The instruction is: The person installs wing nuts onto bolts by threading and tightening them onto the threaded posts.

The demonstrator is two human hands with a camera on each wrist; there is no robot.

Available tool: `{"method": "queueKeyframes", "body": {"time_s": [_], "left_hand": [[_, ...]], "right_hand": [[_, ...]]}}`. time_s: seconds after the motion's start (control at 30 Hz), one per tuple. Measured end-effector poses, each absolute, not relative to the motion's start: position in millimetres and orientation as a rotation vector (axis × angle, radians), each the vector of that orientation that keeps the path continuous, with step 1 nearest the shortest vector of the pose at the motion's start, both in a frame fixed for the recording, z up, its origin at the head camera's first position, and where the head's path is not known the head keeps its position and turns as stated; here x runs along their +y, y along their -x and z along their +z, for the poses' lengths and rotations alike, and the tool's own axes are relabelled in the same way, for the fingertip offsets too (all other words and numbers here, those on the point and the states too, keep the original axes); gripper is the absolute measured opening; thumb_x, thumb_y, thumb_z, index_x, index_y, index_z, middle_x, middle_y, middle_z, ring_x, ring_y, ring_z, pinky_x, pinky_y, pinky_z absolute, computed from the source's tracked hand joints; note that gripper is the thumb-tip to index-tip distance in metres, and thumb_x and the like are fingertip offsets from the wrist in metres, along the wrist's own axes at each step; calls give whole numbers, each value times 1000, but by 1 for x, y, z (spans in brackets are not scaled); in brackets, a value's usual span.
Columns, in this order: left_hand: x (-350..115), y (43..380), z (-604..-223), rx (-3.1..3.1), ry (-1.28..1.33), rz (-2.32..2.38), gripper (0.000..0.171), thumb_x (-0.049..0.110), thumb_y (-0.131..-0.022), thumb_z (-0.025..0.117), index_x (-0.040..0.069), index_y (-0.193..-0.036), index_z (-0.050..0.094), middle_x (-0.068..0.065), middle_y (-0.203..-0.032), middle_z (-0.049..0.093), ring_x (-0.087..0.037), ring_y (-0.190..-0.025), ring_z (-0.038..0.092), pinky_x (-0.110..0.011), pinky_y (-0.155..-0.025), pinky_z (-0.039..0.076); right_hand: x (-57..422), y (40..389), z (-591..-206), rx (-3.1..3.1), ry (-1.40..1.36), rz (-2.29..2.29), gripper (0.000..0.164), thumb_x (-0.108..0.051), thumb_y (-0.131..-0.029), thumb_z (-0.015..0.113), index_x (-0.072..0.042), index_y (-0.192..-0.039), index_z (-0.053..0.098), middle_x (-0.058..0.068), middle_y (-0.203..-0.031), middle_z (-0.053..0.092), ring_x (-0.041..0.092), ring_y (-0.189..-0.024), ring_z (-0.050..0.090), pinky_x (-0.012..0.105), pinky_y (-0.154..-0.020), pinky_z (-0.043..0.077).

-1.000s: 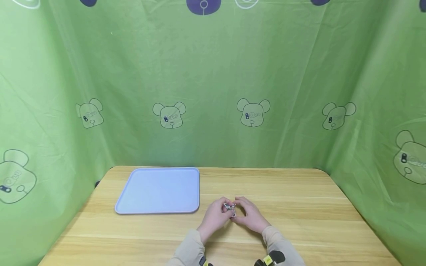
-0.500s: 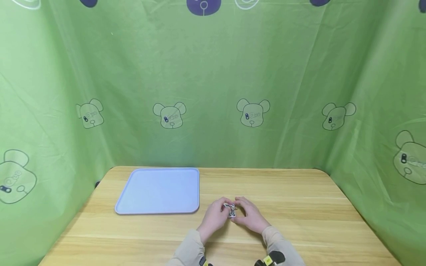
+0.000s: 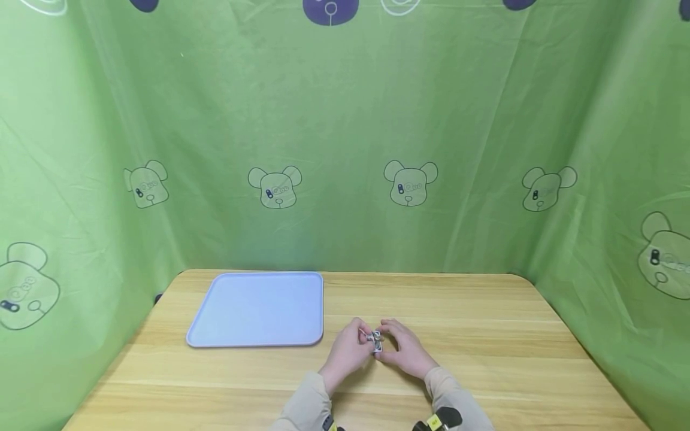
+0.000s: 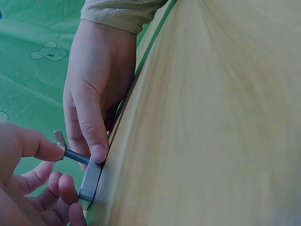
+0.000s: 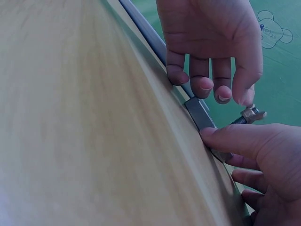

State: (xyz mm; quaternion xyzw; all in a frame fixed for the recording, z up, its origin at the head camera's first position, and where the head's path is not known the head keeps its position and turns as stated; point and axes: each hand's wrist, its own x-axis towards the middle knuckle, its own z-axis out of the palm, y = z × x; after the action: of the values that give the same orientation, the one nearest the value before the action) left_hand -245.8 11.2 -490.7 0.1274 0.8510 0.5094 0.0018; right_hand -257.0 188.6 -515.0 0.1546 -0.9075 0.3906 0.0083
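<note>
At the head view's lower centre, a wing screw (image 4: 76, 157) is pinched by the left hand (image 3: 345, 352), fingers bent; a metal block (image 4: 90, 182) is held between the right hand's (image 3: 409, 355) parted fingers.

Your right hand (image 3: 408, 353) can pass rightward over open tabletop (image 3: 512, 341). Leftward, the tray (image 3: 259, 311) stands in your left hand's (image 3: 347, 352) way; between them, a metal block (image 4: 90, 183) and wing screw (image 4: 76, 157) fill the gap. The curtain (image 3: 345, 120) closes the far side.
</note>
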Motion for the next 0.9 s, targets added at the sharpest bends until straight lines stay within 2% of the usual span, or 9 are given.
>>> {"method": "queueKeyframes", "body": {"time_s": [0.27,0.4,0.7,0.9], "left_hand": [[12,247,-490,2638,-446,1592,32,10,-78,75,5,-106,60,-7,-82,57,-9,-67,45,-20,-58,40],[12,248,-491,2656,-463,1563,35,13,-77,76,6,-108,63,-6,-81,57,-8,-67,46,-21,-59,39],[13,249,-493,2661,-486,1572,18,13,-86,68,8,-103,67,1,-77,55,-6,-59,47,-21,-50,42],[14,249,-492,2746,-506,1498,14,10,-89,60,10,-99,69,2,-80,58,-6,-68,46,-20,-58,40]], "right_hand": [[189,256,-515,-2818,-507,1188,56,-31,-77,78,-6,-124,59,23,-145,45,49,-139,32,68,-112,20],[190,255,-516,-2807,-520,1168,55,-30,-77,77,-6,-123,60,25,-144,47,50,-138,34,68,-111,22],[189,257,-515,-2838,-473,1190,58,-34,-77,79,-8,-124,60,21,-148,44,47,-141,30,68,-113,18],[189,257,-515,-2835,-473,1198,59,-32,-77,79,-6,-125,59,22,-147,44,47,-141,31,68,-113,18]]}}
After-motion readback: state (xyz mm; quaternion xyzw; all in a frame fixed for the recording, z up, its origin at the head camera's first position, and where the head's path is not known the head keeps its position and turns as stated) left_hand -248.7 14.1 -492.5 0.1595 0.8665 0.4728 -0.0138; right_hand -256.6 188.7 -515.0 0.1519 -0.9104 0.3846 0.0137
